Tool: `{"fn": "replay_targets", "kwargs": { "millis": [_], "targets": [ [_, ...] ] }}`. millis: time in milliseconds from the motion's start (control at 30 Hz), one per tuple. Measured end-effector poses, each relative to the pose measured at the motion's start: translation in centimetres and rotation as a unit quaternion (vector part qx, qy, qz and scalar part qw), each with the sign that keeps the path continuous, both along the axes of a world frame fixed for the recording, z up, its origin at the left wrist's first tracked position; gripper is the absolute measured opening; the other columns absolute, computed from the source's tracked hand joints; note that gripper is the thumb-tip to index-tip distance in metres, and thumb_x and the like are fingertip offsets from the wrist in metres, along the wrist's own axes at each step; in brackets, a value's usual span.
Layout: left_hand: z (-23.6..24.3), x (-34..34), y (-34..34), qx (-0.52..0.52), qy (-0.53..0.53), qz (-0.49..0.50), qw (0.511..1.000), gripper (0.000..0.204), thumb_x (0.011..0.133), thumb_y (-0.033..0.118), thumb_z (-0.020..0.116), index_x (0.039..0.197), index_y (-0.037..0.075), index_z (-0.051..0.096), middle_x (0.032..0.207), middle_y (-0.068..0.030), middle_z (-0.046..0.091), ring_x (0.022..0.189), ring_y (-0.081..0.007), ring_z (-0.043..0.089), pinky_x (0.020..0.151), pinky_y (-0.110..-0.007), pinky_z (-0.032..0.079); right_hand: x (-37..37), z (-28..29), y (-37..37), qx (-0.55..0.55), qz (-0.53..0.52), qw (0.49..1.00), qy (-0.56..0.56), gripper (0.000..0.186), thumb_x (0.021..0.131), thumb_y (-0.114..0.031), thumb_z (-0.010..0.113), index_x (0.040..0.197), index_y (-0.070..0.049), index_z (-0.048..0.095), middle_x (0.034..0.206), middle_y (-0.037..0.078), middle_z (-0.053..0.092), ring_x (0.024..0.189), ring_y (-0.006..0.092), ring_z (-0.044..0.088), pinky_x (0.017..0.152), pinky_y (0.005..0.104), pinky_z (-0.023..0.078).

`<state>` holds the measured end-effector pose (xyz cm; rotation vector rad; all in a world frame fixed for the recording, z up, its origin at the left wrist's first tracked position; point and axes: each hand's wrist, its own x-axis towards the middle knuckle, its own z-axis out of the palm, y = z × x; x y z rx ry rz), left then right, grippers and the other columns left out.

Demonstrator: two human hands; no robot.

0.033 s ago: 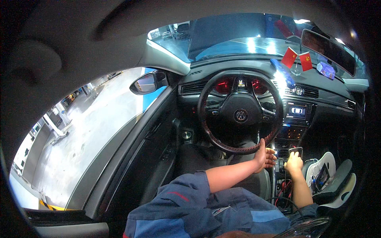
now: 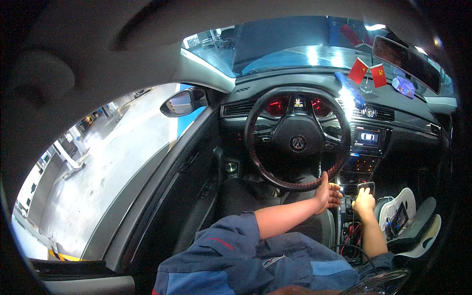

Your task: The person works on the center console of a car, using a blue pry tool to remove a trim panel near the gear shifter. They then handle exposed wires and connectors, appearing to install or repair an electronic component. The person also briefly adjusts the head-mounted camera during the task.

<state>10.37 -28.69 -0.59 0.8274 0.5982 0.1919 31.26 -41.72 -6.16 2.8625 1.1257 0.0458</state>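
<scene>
I sit in the driver's seat of a car, in blue work clothes. My left hand (image 2: 328, 193) is just under the lower rim of the black steering wheel (image 2: 297, 137). Its fingers are curled and its thumb points up against the rim. My right hand (image 2: 365, 201) is over the centre console and grips a small dark flat device (image 2: 367, 187) by its lower end. Both bare forearms reach forward from my lap.
The centre screen (image 2: 368, 136) glows on the dash, and two small red flags (image 2: 368, 73) stand above it. A white gadget with cables (image 2: 398, 211) lies on the passenger seat. The door panel (image 2: 196, 177) and side mirror (image 2: 179, 103) are to my left.
</scene>
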Motion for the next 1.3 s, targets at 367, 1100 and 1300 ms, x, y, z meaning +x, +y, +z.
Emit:
{"fn": "replay_targets", "kwargs": {
  "millis": [367,1100,1300],
  "targets": [
    [0.4,0.4,-1.1,0.005,0.009,0.016,1.000,0.099,0.089,0.095,0.011,0.112,0.011,0.058,0.092,-0.0093,0.070,0.077,-0.0254,0.069,0.074,-0.040,0.054,0.4,0.8,-0.9,0.011,0.040,0.999,-0.007,0.068,0.074,-0.030,0.087,0.128,-0.006,0.054,0.127,0.019,0.059,0.102,0.0366,0.072,0.086,0.0452,0.062],
    [-2.0,-4.4,-2.2,0.052,0.081,0.067,0.993,0.090,0.096,0.089,0.025,0.114,0.010,0.065,0.089,-0.0060,0.071,0.070,-0.0206,0.068,0.072,-0.035,0.054,2.0,1.8,-2.3,-0.005,0.073,0.997,0.018,0.073,0.075,-0.034,0.088,0.131,-0.004,0.053,0.128,0.021,0.059,0.102,0.0371,0.072,0.086,0.0454,0.062],
    [-3.1,-9.6,-2.1,0.135,0.114,0.136,0.975,0.087,0.099,0.084,0.028,0.118,0.008,0.065,0.090,-0.0052,0.073,0.069,-0.0177,0.071,0.066,-0.031,0.047,2.3,1.9,-2.7,0.004,0.081,0.996,0.028,0.071,0.075,-0.033,0.087,0.131,-0.004,0.054,0.128,0.021,0.059,0.104,0.0366,0.072,0.088,0.0450,0.061]
  ]
}}
